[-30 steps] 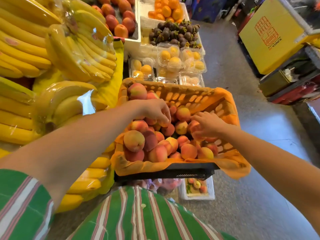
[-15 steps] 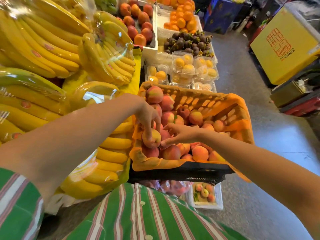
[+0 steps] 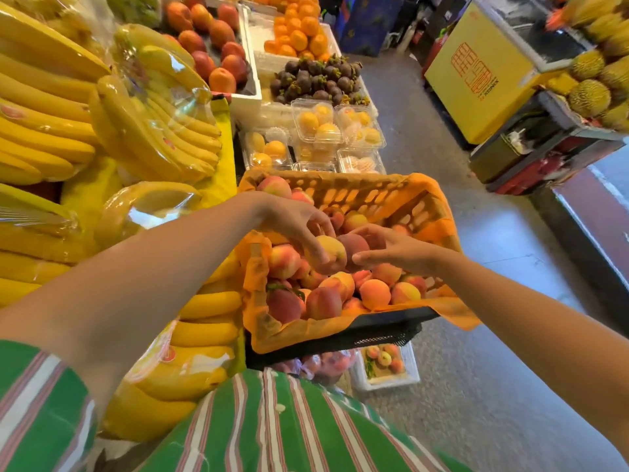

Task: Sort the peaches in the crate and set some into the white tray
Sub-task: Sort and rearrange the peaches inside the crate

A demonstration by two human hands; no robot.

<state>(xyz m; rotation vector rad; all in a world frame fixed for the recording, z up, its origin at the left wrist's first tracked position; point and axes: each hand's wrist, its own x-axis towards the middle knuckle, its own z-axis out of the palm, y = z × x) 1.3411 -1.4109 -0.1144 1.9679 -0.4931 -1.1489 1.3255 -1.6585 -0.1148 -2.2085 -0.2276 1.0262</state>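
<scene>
Left hand (image 3: 292, 219) clasping a yellow-blushed round peach (image 3: 329, 251), right hand (image 3: 391, 248) gripping a darker red peach (image 3: 354, 246), both above the orange-lined black plastic crate (image 3: 340, 330) still heaped, white foam tray (image 3: 386, 364) below holding only a few: sorting seemingly early.

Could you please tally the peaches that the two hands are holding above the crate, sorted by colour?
Yellowish peach, in the left hand: 1
Dark red peach, in the right hand: 1
Total: 2
</scene>
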